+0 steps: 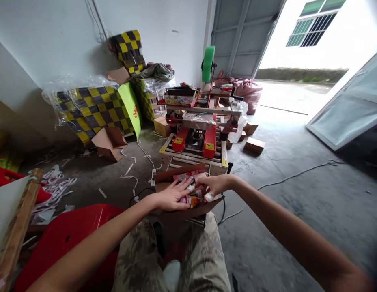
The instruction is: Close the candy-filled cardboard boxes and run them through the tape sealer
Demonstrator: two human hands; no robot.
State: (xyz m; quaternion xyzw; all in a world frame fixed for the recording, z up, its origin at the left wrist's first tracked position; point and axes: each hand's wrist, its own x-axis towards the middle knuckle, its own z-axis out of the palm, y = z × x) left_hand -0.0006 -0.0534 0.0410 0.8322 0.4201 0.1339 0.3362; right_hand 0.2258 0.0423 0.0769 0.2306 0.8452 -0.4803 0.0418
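Packets (194, 198), small & colourful, lie packed in an open cardboard box (176, 173) just ahead of the person's knees, centre of the view. Left hand (170, 197) lies flat on top of the packets at the box's 9 o'clock side. Its fingers (184, 185) are spread wide and straight, pointing to 2 o'clock and pressing down, not wrapped round anything. Right hand (215, 184) comes in from 4 o'clock. Its fingers are curled narrow over the packets at the box's 1 o'clock corner, tips touching them; can't tell if one is pinched. The two hands nearly meet over the middle of the box.

At 12 o'clock, right behind the box, stands a red carton-sealing machine (196, 140) w/ a green tape roll (208, 63) on top. At 10 o'clock, stacks of yellow-black chequered cartons (91, 109) lean on the wall, partly under plastic film. Paper strips (54, 184) litter the floor at 9 o'clock. A red plastic seat (69, 235) sits at 8 o'clock. A cable (298, 175) runs over the concrete floor at 3 o'clock. A small brown box (253, 144) lies at 1 o'clock, near the machine.
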